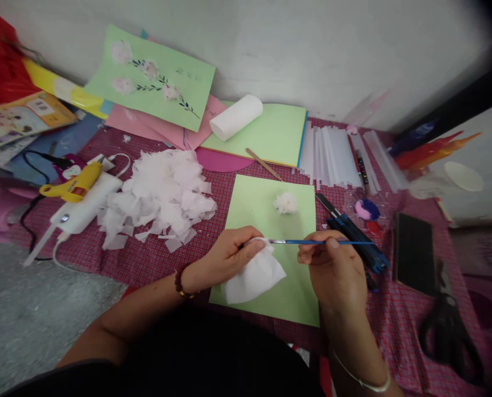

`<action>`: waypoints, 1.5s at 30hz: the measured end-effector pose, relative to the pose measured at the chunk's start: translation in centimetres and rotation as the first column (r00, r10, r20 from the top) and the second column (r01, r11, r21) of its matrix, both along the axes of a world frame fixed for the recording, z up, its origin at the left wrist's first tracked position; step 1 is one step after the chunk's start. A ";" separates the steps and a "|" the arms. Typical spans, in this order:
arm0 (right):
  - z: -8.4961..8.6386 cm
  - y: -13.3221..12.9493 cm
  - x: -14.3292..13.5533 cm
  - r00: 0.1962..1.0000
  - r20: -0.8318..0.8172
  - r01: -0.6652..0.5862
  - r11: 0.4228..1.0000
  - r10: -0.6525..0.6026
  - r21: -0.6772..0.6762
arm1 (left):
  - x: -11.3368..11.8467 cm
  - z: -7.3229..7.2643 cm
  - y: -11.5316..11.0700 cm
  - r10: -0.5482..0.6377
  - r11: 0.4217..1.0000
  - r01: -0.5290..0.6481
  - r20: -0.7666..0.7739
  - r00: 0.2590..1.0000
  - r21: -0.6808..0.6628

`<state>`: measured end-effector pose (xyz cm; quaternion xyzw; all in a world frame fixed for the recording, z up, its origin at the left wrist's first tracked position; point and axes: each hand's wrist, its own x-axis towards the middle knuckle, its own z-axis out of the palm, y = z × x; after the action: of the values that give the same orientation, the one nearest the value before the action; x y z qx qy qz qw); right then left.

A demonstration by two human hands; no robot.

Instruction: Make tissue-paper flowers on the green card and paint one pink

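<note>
Head: right grip (332,270) closed on paintbrush (304,242)

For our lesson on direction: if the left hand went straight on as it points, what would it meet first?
Beyond the white tissue it holds, the left hand would probably meet the blue brush first, though depth is unclear from one view.

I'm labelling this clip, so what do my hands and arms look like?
No gloves. Your left hand has a dark, reddish-brown beaded bracelet at its wrist; your right hand, a thin, pale bangle. A black sleeve shows on the left arm.
</note>
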<state>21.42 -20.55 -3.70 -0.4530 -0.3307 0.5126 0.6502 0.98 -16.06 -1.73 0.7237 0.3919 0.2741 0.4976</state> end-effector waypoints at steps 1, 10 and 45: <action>0.0 -0.1 -0.1 1.000 0.006 -0.003 1.000 0.003 0.002 | 0.0 0.0 0.0 -0.013 1.000 0.013 -0.011 1.000 0.015; -0.1 -0.6 -0.5 0.992 0.055 -0.111 0.994 0.110 0.008 | -0.6 0.0 0.2 -0.028 0.945 0.065 0.120 0.992 -0.320; -0.5 0.0 -0.8 0.985 0.079 0.150 0.989 -0.151 0.011 | -0.1 0.3 0.4 0.026 0.897 0.044 0.150 0.988 -0.440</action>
<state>20.65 -20.54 -4.17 -0.4949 -0.3224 0.4427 0.6746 0.93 -15.67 -1.48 0.5705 0.4014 0.2300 0.6786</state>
